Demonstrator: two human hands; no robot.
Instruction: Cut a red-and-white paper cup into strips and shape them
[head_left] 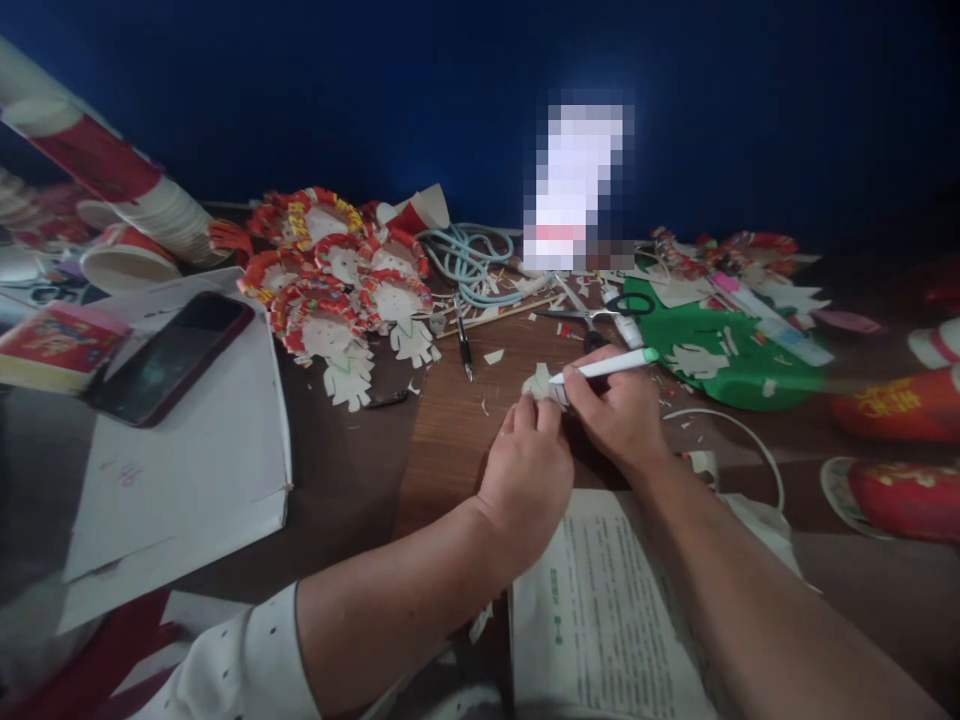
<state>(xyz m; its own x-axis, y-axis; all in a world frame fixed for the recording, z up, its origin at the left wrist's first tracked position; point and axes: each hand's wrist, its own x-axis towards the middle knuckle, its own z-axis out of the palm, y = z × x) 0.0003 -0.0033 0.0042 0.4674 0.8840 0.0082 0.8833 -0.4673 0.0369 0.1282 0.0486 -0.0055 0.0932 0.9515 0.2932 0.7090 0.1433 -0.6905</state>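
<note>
My right hand is closed around a white marker with a green end, its tip at a small white paper cutout. The fingers of my left hand press together on the lower edge of that cutout, against the wooden table. Green lines show on the paper; part of it is hidden under my fingers. Just beyond my hands are black-handled scissors with open blades. A black pen rests to the left of the cutout.
Red paper crafts with white cutouts pile up at the back left. A dark phone lies on a white board. Stacked paper cups lean at far left. Green paper is on the right; a printed page lies in front.
</note>
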